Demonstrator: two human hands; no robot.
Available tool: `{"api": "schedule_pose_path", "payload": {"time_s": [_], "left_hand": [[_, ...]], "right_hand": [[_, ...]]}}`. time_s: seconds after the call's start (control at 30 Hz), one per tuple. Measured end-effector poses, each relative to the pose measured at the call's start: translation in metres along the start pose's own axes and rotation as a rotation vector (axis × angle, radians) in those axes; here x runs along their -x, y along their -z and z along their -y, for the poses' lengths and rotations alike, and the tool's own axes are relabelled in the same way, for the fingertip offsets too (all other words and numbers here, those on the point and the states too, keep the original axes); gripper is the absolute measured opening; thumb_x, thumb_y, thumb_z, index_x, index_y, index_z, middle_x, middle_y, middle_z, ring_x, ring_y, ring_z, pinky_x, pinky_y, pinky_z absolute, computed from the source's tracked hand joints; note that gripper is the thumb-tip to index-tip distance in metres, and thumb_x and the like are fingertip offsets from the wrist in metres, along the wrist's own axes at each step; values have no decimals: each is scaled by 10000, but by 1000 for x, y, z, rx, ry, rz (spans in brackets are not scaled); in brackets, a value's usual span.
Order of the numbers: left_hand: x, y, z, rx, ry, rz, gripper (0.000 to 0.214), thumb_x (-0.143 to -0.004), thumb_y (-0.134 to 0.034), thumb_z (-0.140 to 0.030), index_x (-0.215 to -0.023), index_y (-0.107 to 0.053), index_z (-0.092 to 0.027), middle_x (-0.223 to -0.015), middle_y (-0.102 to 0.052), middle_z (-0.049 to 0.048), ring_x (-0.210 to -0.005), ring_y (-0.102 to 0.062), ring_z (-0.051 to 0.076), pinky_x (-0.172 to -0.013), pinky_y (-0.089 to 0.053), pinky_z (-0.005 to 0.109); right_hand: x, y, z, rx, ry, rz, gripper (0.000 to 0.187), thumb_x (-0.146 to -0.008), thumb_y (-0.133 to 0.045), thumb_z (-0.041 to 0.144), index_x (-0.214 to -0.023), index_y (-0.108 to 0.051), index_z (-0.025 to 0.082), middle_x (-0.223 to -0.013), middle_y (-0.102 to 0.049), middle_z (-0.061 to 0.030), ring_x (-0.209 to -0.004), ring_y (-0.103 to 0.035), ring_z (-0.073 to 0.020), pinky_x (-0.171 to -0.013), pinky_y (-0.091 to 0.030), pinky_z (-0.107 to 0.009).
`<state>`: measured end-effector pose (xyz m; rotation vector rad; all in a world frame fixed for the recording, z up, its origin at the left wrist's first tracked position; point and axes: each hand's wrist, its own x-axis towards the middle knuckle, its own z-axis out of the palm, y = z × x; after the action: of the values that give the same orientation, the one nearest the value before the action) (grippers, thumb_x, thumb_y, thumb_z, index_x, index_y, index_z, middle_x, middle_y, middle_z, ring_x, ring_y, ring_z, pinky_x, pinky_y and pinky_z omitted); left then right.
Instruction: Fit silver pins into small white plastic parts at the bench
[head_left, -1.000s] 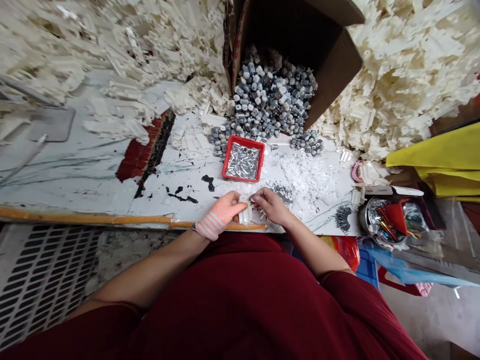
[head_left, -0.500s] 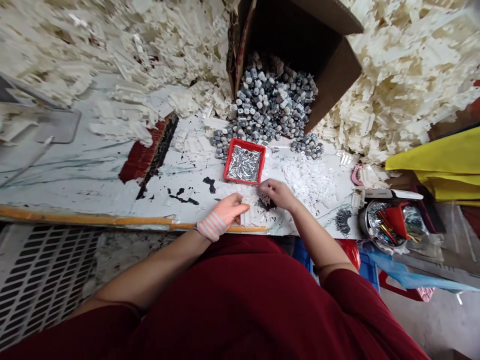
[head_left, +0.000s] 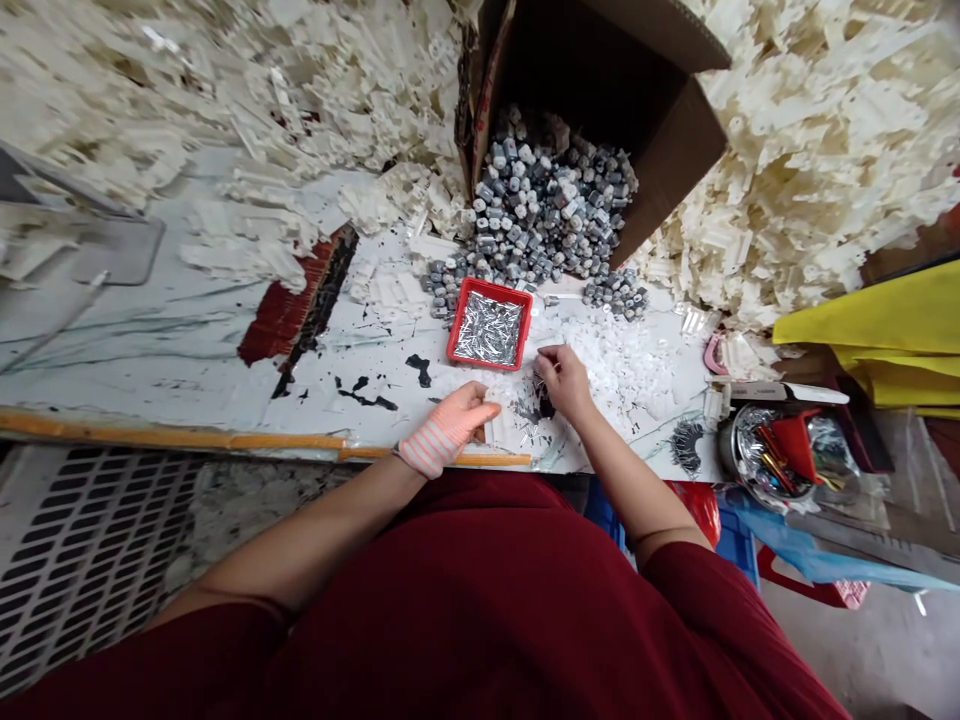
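My left hand (head_left: 442, 432), in an orange striped glove with bare fingertips, is at the front edge of the bench. Its thumb and fingers close on a white plastic part (head_left: 501, 430) that blends into the white bench top. My right hand (head_left: 567, 382) is bare, with fingertips pinched at the edge of a spread of small white plastic pieces (head_left: 619, 355). Whatever is between those fingertips is too small to make out. Just beyond both hands sits a red square tray (head_left: 527, 325) full of thin silvery metal pins (head_left: 487, 328).
Behind the tray, a cardboard box (head_left: 671, 165) on its side spills small grey-and-white motors (head_left: 555, 210). Cream plastic parts (head_left: 810, 150) are heaped at both sides. To the right stand a metal bowl of tools (head_left: 772, 455) and yellow sheets (head_left: 877, 320).
My right hand has shifted right and slightly away from me, farther from my left hand. My left hand has hardly moved and keeps its grip.
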<state>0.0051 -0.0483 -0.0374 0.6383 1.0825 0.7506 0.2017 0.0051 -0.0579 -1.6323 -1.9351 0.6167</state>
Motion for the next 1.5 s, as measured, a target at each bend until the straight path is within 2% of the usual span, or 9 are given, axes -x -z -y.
{"api": "schedule_pose_path", "payload": {"time_s": [0.23, 0.4, 0.57, 0.77, 0.93, 1.07, 1.23, 1.37, 1.5], "left_hand": [[5, -1, -11, 177, -77, 79, 327, -655, -697, -303, -878, -493, -179, -678, -550, -30, -547, -520, 106, -516, -436, 225], [1, 8, 0, -89, -90, -12, 268, -692, -671, -312, -833, -478, -190, -581, -498, -59, -466, -488, 107, -452, -401, 223], [-2, 10, 7, -272, -146, -43, 214, -732, -636, -321, -810, -482, -195, -523, -439, -80, -424, -475, 106, -430, -375, 220], [3, 4, -3, -84, -38, 31, 261, -681, -652, -315, -824, -479, -181, -602, -504, -55, -477, -509, 108, -448, -398, 221], [6, -1, -12, -114, -44, 10, 258, -664, -678, -281, -798, -485, -173, -557, -477, -66, -420, -457, 85, -400, -346, 200], [7, -5, -17, 67, 30, 75, 280, -646, -673, -287, -800, -468, -174, -615, -534, -43, -492, -527, 110, -440, -412, 220], [4, -2, -16, -108, -49, -5, 264, -658, -678, -278, -785, -467, -183, -506, -475, -72, -392, -457, 97, -391, -355, 207], [3, -2, -19, 25, -5, 79, 274, -662, -671, -312, -796, -471, -182, -571, -522, -49, -446, -510, 110, -414, -392, 215], [2, -3, -21, -160, -61, -28, 249, -676, -664, -287, -788, -465, -189, -519, -469, -71, -391, -464, 99, -390, -352, 208]], "right_hand": [[36, -12, 34, -32, 131, 183, 176, -915, -463, 284, -940, -615, 198, -950, -648, -99, -946, -577, -213, -865, -438, -345], [28, 1, 44, -255, -60, 145, 190, -916, -455, 344, -963, -569, 199, -955, -665, -60, -862, -610, -174, -790, -463, -306], [26, 3, 58, -254, -42, 234, 156, -884, -489, 343, -874, -558, 204, -820, -651, -22, -756, -595, -152, -709, -439, -270], [27, -1, 59, -211, -70, 214, 187, -871, -503, 378, -853, -560, 201, -745, -622, -6, -671, -564, -143, -651, -415, -259], [26, 0, 58, -291, -83, 164, 213, -862, -522, 409, -840, -560, 200, -744, -627, 1, -668, -564, -133, -646, -421, -249], [26, 1, 59, -311, -86, 173, 210, -857, -530, 407, -834, -556, 199, -739, -623, 4, -653, -555, -129, -634, -416, -246], [24, 2, 61, -335, -91, 150, 207, -865, -513, 401, -825, -536, 199, -696, -581, 16, -631, -531, -126, -615, -399, -246], [23, 2, 62, -323, -119, 141, 220, -852, -530, 409, -789, -525, 198, -661, -554, 23, -601, -503, -122, -595, -387, -244], [20, 3, 60, -402, -153, 164, 253, -873, -485, 443, -804, -518, 202, -649, -553, 22, -590, -510, -124, -583, -397, -244]]}}
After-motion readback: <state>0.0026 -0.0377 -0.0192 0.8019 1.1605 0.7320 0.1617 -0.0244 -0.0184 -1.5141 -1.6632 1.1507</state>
